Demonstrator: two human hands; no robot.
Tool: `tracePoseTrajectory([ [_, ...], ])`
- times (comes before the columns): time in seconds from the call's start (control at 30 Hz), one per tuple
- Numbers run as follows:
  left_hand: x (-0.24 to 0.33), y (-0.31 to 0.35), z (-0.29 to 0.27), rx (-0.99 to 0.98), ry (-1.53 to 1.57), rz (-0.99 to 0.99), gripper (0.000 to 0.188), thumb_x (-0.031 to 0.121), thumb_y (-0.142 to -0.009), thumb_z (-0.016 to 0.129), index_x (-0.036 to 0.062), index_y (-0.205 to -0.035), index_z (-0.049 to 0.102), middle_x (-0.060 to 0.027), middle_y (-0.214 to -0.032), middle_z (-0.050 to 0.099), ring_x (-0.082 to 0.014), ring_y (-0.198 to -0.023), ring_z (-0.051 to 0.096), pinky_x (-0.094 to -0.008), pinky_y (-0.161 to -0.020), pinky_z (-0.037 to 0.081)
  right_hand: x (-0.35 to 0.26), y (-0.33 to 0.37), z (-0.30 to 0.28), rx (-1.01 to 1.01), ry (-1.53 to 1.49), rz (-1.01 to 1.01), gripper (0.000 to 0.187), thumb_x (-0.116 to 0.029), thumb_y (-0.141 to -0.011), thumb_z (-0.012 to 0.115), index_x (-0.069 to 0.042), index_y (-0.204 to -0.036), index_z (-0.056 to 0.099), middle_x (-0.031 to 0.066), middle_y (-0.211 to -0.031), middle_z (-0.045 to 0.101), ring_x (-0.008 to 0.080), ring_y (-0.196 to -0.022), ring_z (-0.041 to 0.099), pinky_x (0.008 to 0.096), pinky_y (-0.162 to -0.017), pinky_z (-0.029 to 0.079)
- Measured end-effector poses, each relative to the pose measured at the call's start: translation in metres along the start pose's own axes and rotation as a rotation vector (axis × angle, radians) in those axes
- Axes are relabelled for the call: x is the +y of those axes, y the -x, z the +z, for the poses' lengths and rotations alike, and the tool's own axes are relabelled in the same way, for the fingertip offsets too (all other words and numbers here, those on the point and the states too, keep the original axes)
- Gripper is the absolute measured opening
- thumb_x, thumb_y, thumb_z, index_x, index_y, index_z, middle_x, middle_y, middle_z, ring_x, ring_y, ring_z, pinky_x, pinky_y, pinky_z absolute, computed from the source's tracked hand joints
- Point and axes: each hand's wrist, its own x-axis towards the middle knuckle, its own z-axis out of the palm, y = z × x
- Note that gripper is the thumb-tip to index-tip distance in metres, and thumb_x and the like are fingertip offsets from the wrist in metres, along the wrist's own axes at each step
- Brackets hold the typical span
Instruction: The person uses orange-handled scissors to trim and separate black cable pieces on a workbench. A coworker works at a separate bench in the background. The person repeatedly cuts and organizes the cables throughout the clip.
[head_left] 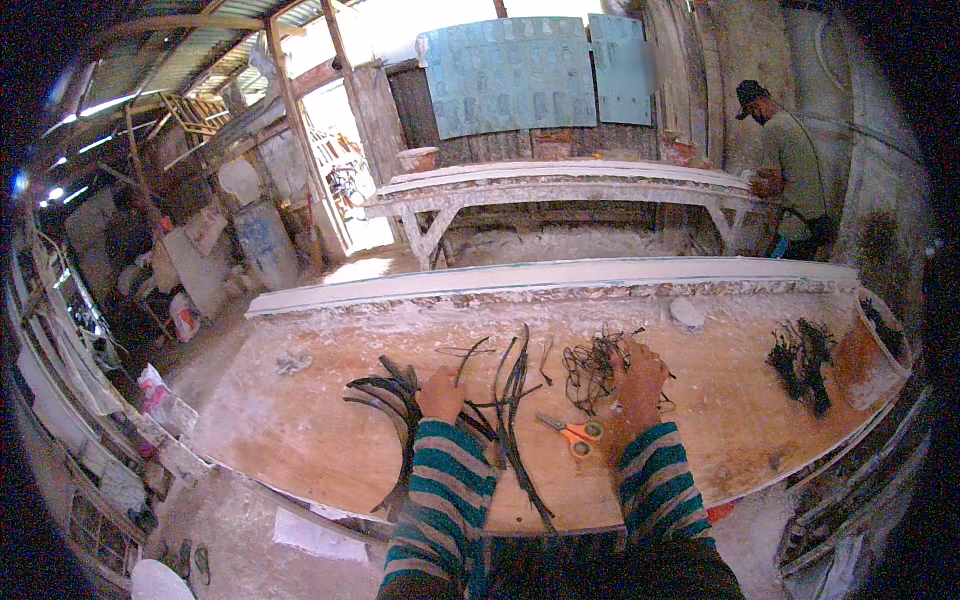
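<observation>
Dark strips [505, 395] under left hand [441, 393], wire tangle [592, 366] under right hand [640, 380]; both grips seemingly closed, fingers hidden.

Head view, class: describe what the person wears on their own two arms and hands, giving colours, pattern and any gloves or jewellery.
Both forearms wear long knitted sleeves with teal and dark grey horizontal stripes and thin pale lines between; the left striped sleeve and right striped sleeve end in ribbed cuffs at the wrists. The left hand and right hand are bare: no gloves; rings or a watch are not visible.
</observation>
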Motion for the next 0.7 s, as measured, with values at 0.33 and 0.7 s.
tracePoseTrajectory([
  [0.33, 0.024, 0.003, 0.004, 0.127, 0.457, 0.438, 0.014, 0.009, -0.073, 0.058, 0.0064, -0.086, 0.065, -0.0125, -0.082, 0.062, -0.0289, -0.075, 0.059, -0.0365, -0.067, 0.047, -0.049, 0.013, -0.018, -0.336, -0.835, 0.131, 0.049, -0.029, -0.082, 0.056, -0.009, -0.124, 0.041, 0.0126, -0.106, 0.055, 0.0243, -0.101, 0.05, 0.0356, -0.082, 0.041],
  [0.7, 0.065, 0.024, -0.004, 0.14, 0.48, 0.812, 0.011, 0.003, -0.07, 0.06, 0.0054, -0.08, 0.065, -0.0113, -0.073, 0.059, -0.0287, -0.068, 0.057, -0.0364, -0.06, 0.045, -0.048, 0.016, -0.007, -1.053, -1.352, 0.604, 0.052, -0.048, -0.09, 0.033, -0.004, -0.111, 0.054, 0.0007, -0.07, 0.056, 0.0088, -0.055, 0.045, 0.0227, -0.054, 0.038],
])
